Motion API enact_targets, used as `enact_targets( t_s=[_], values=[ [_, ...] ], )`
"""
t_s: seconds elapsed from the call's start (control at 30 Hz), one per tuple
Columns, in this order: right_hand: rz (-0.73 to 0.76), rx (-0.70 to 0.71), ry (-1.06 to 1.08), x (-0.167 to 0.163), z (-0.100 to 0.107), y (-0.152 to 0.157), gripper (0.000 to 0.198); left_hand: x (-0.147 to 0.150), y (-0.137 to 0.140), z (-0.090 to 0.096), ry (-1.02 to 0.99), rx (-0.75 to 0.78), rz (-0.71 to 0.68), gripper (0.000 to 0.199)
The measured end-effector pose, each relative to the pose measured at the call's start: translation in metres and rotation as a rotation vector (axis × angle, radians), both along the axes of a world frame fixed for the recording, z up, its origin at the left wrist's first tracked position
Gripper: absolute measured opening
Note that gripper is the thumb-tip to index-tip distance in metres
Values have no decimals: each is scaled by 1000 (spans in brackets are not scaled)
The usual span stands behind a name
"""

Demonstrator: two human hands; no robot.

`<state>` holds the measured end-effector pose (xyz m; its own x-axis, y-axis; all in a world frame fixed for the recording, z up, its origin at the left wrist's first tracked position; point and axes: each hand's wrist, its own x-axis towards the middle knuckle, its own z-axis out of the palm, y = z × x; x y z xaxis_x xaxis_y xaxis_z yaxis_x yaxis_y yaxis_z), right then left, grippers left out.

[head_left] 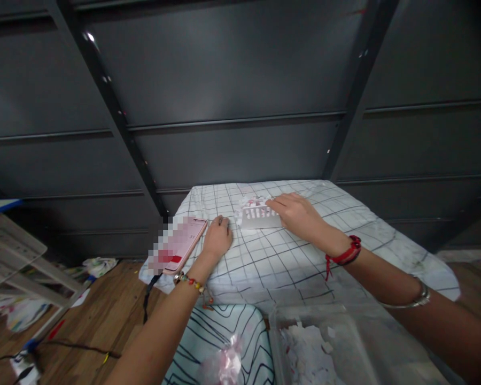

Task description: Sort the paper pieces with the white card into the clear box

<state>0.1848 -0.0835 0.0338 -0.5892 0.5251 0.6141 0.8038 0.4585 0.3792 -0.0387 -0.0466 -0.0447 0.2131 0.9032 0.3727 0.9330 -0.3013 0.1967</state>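
A small white slotted basket stands on the checked tablecloth, with crumpled paper bits showing above its rim. My right hand grips it at its right end, thumb and fingers closed on the edge. To the left of the basket and apart from it, my left hand rests on the cloth with its fingers curled in. Whatever may be inside those fingers is hidden. Just left of that hand lies a pink phone, partly blurred out.
Below the table's front edge is a clear plastic bin holding paper scraps. A patterned cushion beside it carries a clear, pinkish plastic bag. Dark panels rise behind the table. Cables run across the floor at left.
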Motion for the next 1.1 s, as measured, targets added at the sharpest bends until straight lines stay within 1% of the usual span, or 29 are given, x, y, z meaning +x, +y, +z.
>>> enact_targets(
  t_s=[0.27, 0.43, 0.53, 0.73, 0.93, 1.1],
  values=[
    [-26, 47, 25, 11, -3, 1, 31, 0, 1, 0, -1, -6, 1, 30],
    [48, 70, 43, -5, -7, 2, 32, 0, 0, 1, 9, -1, 8, 29],
    [68, 54, 37, -13, -10, 3, 32, 0, -1, 2, 16, 7, 9, 29],
    [75, 38, 61, -7, -8, 2, 33, 1, -1, 2, 15, 3, 7, 29],
    [87, 13, 70, -13, -10, 5, 35, 1, -3, 3, 19, 1, 17, 30],
    [111, -10, 85, -6, -11, -2, 38, 0, -2, 3, 13, 5, 10, 31]
  ],
)
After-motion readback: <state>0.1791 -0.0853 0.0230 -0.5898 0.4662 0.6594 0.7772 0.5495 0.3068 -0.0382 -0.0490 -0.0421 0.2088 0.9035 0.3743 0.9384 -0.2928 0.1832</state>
